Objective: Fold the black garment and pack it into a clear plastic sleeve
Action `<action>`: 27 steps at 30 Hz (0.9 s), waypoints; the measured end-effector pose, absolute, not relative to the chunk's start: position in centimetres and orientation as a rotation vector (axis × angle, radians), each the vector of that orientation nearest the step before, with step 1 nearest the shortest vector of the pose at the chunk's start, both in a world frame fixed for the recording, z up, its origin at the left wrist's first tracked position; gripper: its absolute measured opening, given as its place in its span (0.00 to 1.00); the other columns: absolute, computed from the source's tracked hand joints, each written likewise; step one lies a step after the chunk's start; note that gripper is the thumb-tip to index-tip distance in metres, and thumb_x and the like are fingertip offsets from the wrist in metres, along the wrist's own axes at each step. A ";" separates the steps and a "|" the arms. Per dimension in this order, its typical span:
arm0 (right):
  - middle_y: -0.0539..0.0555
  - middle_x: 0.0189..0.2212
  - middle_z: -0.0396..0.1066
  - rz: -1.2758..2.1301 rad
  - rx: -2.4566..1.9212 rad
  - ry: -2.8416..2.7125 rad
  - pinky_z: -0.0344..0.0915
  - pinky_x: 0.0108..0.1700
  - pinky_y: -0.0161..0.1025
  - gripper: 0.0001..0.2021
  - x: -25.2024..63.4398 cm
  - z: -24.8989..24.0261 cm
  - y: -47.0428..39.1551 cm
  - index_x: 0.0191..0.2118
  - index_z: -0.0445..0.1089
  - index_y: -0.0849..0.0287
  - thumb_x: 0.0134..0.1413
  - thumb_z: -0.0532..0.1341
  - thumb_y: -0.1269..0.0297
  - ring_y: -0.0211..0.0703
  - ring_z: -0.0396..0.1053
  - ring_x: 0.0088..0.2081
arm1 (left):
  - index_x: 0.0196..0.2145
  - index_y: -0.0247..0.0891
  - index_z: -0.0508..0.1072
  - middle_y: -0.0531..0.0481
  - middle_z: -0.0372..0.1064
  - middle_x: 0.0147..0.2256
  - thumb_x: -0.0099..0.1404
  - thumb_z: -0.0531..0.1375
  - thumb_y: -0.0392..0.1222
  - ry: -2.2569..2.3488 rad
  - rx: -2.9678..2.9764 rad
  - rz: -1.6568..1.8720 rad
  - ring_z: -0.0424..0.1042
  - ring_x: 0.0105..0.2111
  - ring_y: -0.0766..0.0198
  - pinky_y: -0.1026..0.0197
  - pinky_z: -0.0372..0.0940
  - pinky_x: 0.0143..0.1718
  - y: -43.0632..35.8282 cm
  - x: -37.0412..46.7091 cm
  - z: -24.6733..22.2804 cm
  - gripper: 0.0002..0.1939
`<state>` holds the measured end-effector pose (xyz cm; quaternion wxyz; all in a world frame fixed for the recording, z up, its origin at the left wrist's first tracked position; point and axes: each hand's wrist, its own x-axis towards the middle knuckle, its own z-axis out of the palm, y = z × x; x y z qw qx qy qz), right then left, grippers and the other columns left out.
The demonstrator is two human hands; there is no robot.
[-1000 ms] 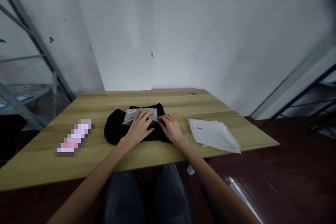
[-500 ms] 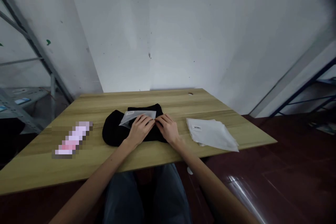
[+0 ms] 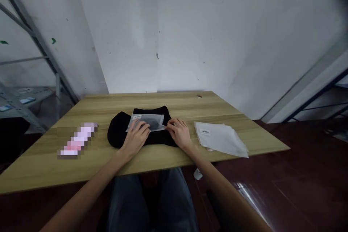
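Note:
A clear plastic bag with a small white label lies on top of a pile of black cloth in the middle of the wooden table. My left hand rests flat on the bag's left part, fingers spread. My right hand pinches the bag's right edge with its fingertips. Dark cloth shows through the bag.
A stack of clear plastic bags lies on the table to the right of my hands. A blurred pink object lies on the left. A metal shelf rack stands at far left, a white wall behind the table.
My hands have drawn apart along the bag: the left slid to its left part, the right stayed at its right edge. The bag now lies flatter and wider on the cloth.

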<state>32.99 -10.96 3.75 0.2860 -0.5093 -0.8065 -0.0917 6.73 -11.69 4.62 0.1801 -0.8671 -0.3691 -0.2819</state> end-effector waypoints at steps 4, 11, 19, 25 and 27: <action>0.55 0.49 0.77 -0.217 -1.380 -2.146 0.60 0.54 0.44 0.10 33.6 4.0 -10.9 0.42 0.80 0.51 0.73 0.59 0.65 0.49 0.70 0.51 | 0.43 0.43 0.81 0.47 0.80 0.50 0.78 0.52 0.36 -1.134 -2.425 -0.772 0.73 0.56 0.51 0.38 0.56 0.70 -12.4 4.1 4.7 0.16; 0.55 0.47 0.79 -0.098 -1.489 -2.134 0.62 0.54 0.43 0.08 35.3 4.6 -11.5 0.43 0.78 0.52 0.70 0.60 0.68 0.48 0.74 0.50 | 0.37 0.46 0.80 0.46 0.80 0.47 0.74 0.57 0.42 -1.358 -2.466 -0.761 0.74 0.52 0.49 0.39 0.61 0.64 -13.7 0.9 5.1 0.11; 0.56 0.38 0.83 0.447 -1.899 -1.857 0.67 0.45 0.37 0.17 33.1 7.5 -7.6 0.48 0.78 0.57 0.75 0.51 0.62 0.47 0.79 0.42 | 0.39 0.40 0.80 0.39 0.80 0.38 0.78 0.46 0.61 -2.254 -2.195 -0.630 0.80 0.43 0.45 0.50 0.70 0.44 -7.7 2.7 8.9 0.29; 0.63 0.38 0.82 0.438 -2.122 -1.876 0.71 0.45 0.43 0.20 30.7 7.0 -4.0 0.41 0.83 0.58 0.73 0.56 0.53 0.56 0.81 0.44 | 0.47 0.34 0.80 0.29 0.79 0.47 0.77 0.47 0.52 -2.360 -2.122 -0.434 0.79 0.50 0.38 0.45 0.71 0.48 -4.8 5.0 8.1 0.26; 0.65 0.40 0.82 0.420 -2.127 -1.858 0.71 0.45 0.45 0.20 30.4 6.4 -3.5 0.43 0.83 0.60 0.72 0.55 0.53 0.58 0.81 0.45 | 0.51 0.33 0.77 0.28 0.79 0.48 0.77 0.47 0.49 -2.333 -2.112 -0.464 0.80 0.50 0.38 0.45 0.72 0.48 -5.0 5.4 7.5 0.23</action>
